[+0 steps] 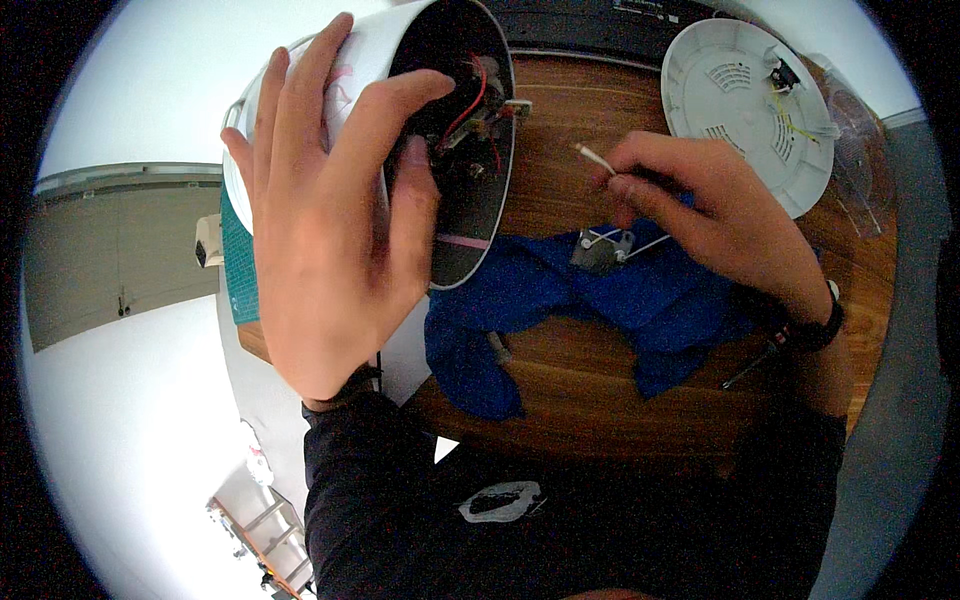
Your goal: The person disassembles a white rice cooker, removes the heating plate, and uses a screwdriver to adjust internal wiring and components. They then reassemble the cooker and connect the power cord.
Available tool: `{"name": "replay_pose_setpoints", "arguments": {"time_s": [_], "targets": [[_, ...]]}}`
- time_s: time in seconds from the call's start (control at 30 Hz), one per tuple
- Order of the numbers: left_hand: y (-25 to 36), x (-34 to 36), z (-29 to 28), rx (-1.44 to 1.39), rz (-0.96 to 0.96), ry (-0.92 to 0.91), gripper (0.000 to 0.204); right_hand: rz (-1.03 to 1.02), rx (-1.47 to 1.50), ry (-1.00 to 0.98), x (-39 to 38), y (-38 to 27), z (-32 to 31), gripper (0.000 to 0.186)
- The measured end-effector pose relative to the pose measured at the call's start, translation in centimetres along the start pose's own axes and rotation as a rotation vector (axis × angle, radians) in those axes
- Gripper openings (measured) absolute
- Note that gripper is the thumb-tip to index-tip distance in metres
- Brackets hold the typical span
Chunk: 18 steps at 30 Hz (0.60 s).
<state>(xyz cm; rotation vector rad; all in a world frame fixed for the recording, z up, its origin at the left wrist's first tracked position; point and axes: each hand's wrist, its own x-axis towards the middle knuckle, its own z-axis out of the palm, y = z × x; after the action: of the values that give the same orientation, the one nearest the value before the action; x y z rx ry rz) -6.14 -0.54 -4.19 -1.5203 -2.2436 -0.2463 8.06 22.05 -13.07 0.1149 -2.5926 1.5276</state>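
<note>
My left hand (330, 210) is closed round the rim of a white cylindrical appliance housing (370, 40), thumb and forefinger reaching into its open end. Red wires (472, 105) and small electrical parts show inside the dark opening. In the pinched fingers of my right hand (700, 195) is a cotton swab (594, 157), its tip pointing towards the housing but apart from it. Below that hand lies a blue cloth (540, 285), bearing a small grey piece (598, 250) with more white swabs on or beside it.
A round white vented cover (690, 95) with a small black part and yellow wires rests at the back right, beside clear plastic (865, 170). A screwdriver (752, 365) lies near my right wrist. A green mat (240, 265) edges the wooden table (570, 370) at left.
</note>
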Motion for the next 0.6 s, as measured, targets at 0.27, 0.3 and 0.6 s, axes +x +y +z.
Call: {"name": "replay_pose_setpoints", "arguments": {"time_s": [0.27,0.3,0.6], "targets": [[-3.1,0.1,0.7,-0.440,-0.058,0.101,0.033,-0.169,-0.187,0.022,0.0,0.3,0.6,0.015],[-3.7,0.0,0.6,-0.531,-0.090,0.119,0.032,-0.163,-0.195,0.017,0.2,0.1,0.5,0.015],[-7.6,-0.8,0.1,-0.613,0.018,0.186,0.033,-0.118,-0.194,0.070,1.0,-0.2,0.5,0.016]]}}
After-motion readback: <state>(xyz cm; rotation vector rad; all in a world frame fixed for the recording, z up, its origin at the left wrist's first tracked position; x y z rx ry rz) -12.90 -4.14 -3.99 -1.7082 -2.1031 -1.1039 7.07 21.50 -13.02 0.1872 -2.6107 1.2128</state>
